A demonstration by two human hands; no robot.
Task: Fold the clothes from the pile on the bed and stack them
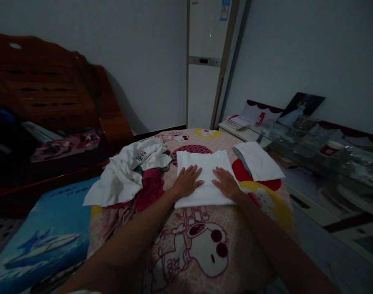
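Observation:
A white garment (206,194), folded into a rough rectangle, lies flat on the table in front of me. My left hand (189,181) rests on its left part, palm down with the fingers spread. On its right part lies my right hand (225,182), also flat with fingers apart. To the left is a loose heap with a crumpled white shirt (122,177) on top and a dark red cloth (151,188) partly under it. A folded white garment (258,161) with a grey layer below lies at the right.
A patterned pink cloth (201,253) covers the round table. Beyond it stands a tall white cabinet unit (203,94). A wooden bench (52,94) is at the left, near a blue printed cushion (48,237). A glass-topped stand (305,151) with a paper cup (331,149) runs along the right.

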